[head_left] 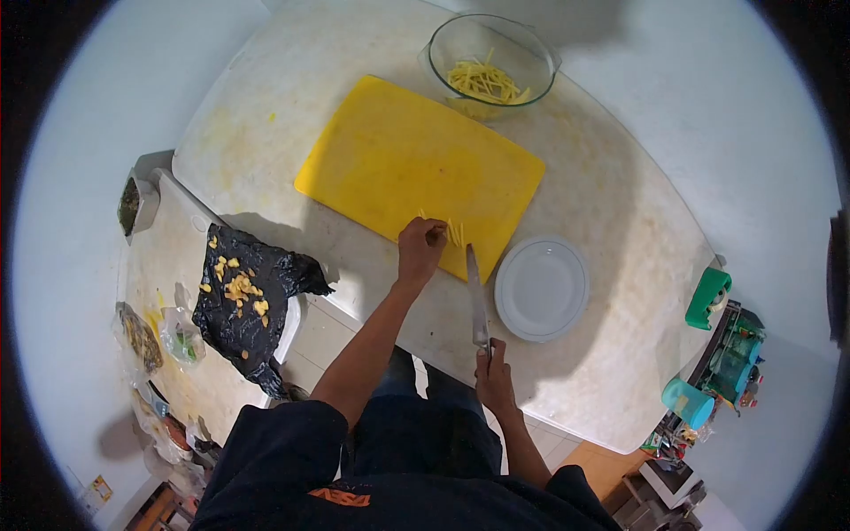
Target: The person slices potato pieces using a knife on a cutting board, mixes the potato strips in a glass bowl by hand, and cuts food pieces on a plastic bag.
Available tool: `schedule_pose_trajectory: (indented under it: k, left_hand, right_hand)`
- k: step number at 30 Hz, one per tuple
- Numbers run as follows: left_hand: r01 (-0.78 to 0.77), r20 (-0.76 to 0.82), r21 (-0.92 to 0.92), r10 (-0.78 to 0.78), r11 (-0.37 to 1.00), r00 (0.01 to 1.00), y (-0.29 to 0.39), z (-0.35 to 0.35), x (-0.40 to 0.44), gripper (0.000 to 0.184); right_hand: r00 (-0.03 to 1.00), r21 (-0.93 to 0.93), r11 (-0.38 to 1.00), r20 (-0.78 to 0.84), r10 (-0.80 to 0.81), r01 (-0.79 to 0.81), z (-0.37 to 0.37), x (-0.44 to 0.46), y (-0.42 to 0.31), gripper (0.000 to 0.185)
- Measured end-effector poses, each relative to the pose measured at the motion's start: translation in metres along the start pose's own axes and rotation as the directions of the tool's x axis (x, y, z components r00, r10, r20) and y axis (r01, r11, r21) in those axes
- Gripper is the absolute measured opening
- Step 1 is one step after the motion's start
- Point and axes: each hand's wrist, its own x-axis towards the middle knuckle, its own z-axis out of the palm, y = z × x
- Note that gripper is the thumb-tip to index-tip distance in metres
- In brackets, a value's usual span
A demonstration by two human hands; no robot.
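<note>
My left hand [421,250] is at the front edge of the yellow cutting board [425,142], its fingers drawn together beside a few thin yellow strips [455,233]. Whether something is between those fingers is too small to tell. My right hand [494,376] grips the handle of a knife [478,301], whose blade points away from me with its tip on the board near the strips. A white plate [542,288] lies just right of the blade. Behind the board, a clear glass bowl [492,60] holds more yellow strips [485,80].
On the left, a black plastic bag [232,314] carries yellowish pieces [241,288]. Clear bags [181,341] and a grey container [138,207] are farther left. At right are a green tape dispenser [707,299] and a turquoise cup [689,403].
</note>
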Motion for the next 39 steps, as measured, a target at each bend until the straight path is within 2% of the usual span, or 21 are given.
schedule_pose_trajectory:
  k: [3, 6, 9, 12, 15, 18, 21, 24, 30, 33, 36, 39]
  left_hand:
    - [-0.017, 0.012, -0.007, 0.018, 1.000, 1.000, 0.000, 0.001, -0.001, 0.021]
    - [-0.018, 0.015, -0.006, 0.018, 1.000, 1.000, 0.001, 0.002, -0.003, 0.026]
    - [0.016, 0.047, -0.008, -0.016, 1.000, 0.999, 0.002, 0.002, -0.004, 0.030]
    - [-0.023, 0.035, 0.033, 0.022, 0.999, 0.999, 0.001, 0.004, -0.004, 0.027]
    - [-0.084, -0.036, 0.015, 0.084, 0.996, 0.996, 0.002, 0.006, -0.007, 0.023]
    - [-0.034, 0.001, -0.001, 0.034, 0.999, 0.999, 0.002, 0.006, -0.006, 0.020]
    - [0.047, 0.110, 0.053, -0.053, 0.997, 0.992, -0.001, 0.005, 0.000, 0.021]
    - [-0.035, 0.109, 0.139, 0.020, 0.990, 0.994, -0.003, 0.005, 0.000, 0.019]
    - [-0.042, 0.073, 0.145, 0.032, 0.989, 0.997, 0.002, 0.005, -0.001, 0.017]
    - [0.014, 0.100, 0.099, -0.024, 0.995, 0.995, 0.001, 0.004, -0.001, 0.016]
    - [0.073, 0.109, -0.053, -0.067, 0.996, 0.992, -0.004, -0.001, 0.000, 0.016]
    - [0.001, 0.046, -0.084, 0.003, 0.996, 0.999, -0.009, -0.006, -0.001, 0.015]
  right_hand:
    - [0.993, 0.146, 0.982, 0.030, 0.116, -0.119, -0.010, 0.013, -0.007, 0.035]
    - [0.988, 0.279, 0.948, 0.030, 0.151, -0.153, -0.015, 0.024, -0.019, 0.036]
    - [0.989, 0.298, 0.943, 0.030, 0.145, -0.147, -0.006, 0.028, -0.011, 0.037]
    - [0.996, 0.274, 0.958, 0.010, 0.089, -0.088, 0.007, 0.028, 0.000, 0.033]
    - [0.996, 0.201, 0.977, 0.056, 0.065, -0.075, 0.012, 0.031, -0.001, 0.029]
    - [0.990, 0.287, 0.949, 0.094, 0.106, -0.128, 0.016, 0.033, -0.009, 0.026]
    - [0.987, 0.224, 0.967, 0.127, 0.096, -0.123, 0.023, 0.040, -0.004, 0.032]
    - [0.972, 0.304, 0.935, 0.198, 0.124, -0.181, 0.015, 0.041, -0.021, 0.031]
    - [0.964, 0.373, 0.902, 0.228, 0.136, -0.216, 0.014, 0.048, -0.031, 0.026]
    - [0.973, 0.389, 0.905, 0.209, 0.097, -0.174, 0.019, 0.052, -0.022, 0.026]
    - [0.988, 0.305, 0.947, 0.142, 0.064, -0.105, 0.025, 0.055, -0.011, 0.026]
    - [0.992, 0.351, 0.932, 0.114, 0.048, -0.085, 0.023, 0.052, -0.012, 0.024]
